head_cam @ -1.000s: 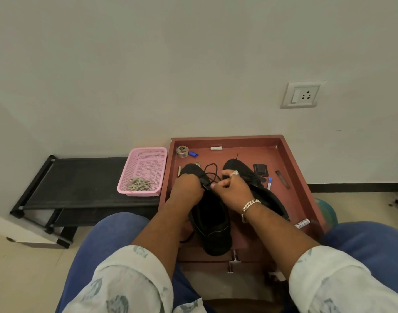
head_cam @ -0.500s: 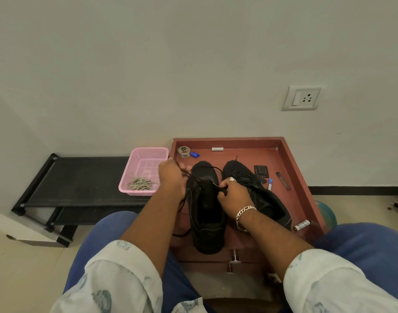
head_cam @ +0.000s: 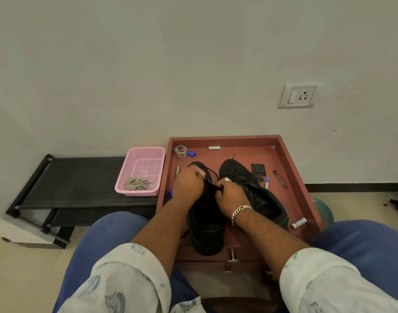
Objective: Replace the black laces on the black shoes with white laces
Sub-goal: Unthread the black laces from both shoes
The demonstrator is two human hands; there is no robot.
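Both hands down on the near black shoe (head_cam: 207, 231), which lies in the red tray (head_cam: 290, 159) with its long axis running near to far, heel toward the body, toe away. Left hand (head_cam: 189, 185) curled at the left edge of the eyelet row, pinching the black lace (head_cam: 210, 173); right hand (head_cam: 230, 195) curled on the right edge, thumb and finger apparently nipping the same lace or the flap beside it, hard to tell which. Loose loop of lace arching just beyond the knuckles, so probably still unthreading, pulling away along the shoe's length. Second black shoe (head_cam: 256, 195) just to the right, angled, laces still in. White laces (head_cam: 138, 184) piled in the pink basket (head_cam: 146, 154) to the left, beyond the tray wall, on the left hand's side.
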